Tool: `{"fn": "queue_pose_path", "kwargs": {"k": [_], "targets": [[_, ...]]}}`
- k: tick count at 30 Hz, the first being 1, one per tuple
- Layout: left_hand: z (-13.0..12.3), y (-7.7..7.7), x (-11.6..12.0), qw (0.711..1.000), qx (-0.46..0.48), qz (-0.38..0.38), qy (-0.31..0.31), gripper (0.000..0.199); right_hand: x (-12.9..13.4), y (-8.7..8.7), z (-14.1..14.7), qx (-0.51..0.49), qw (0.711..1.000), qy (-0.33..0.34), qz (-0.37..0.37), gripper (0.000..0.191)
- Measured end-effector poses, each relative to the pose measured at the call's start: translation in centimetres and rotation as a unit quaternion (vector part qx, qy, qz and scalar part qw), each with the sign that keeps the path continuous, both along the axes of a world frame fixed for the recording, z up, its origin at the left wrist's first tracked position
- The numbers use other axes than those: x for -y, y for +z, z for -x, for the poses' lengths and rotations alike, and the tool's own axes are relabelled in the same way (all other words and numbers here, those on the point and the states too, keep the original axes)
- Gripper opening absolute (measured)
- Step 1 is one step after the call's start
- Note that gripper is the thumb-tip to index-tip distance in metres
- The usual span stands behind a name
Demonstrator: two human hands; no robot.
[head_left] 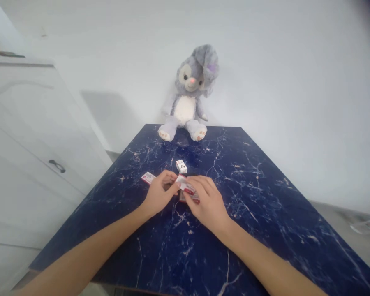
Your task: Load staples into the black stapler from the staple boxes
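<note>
Between my hands is a small red-and-white box [184,183], tilted a little above the table. My left hand [160,192] pinches its left end with thumb and fingers. My right hand [207,201] is closed around its right end. Just below it, a second red-and-white box [189,197] shows, partly covered by my right fingers; whether they touch it I cannot tell. Left of my left hand lies a flat red-and-white box [148,177], its right end hidden behind the fingers. A small white box [181,166] with a dark picture stands just beyond my hands.
A grey plush rabbit [189,96] sits at the far edge of the dark blue marble-patterned table [249,205], against a white wall [280,74]. To the left stands a white cabinet [27,164] with a dark handle [57,166]. A clear plastic item [366,228] lies beyond the right edge.
</note>
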State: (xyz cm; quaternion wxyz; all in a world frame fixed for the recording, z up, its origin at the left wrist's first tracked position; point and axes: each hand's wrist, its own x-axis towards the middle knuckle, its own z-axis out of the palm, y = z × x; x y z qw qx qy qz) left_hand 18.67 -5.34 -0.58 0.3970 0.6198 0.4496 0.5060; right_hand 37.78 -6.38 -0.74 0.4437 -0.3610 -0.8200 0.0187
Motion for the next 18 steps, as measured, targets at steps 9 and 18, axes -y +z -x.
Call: {"fn": "queue_pose_path", "kwargs": {"k": [9,18], "targets": [[0.5,0.4,-0.8,0.994,0.091,0.036,0.045,0.021,-0.8,-0.3,-0.7,-0.032,0.999,-0.022,0.022,0.033],[0.9,0.1,-1.4,0.982,0.161,0.043,0.091,0.014,-1.4,0.0,-0.9,-0.118,0.991,-0.01,0.062,0.03]]}}
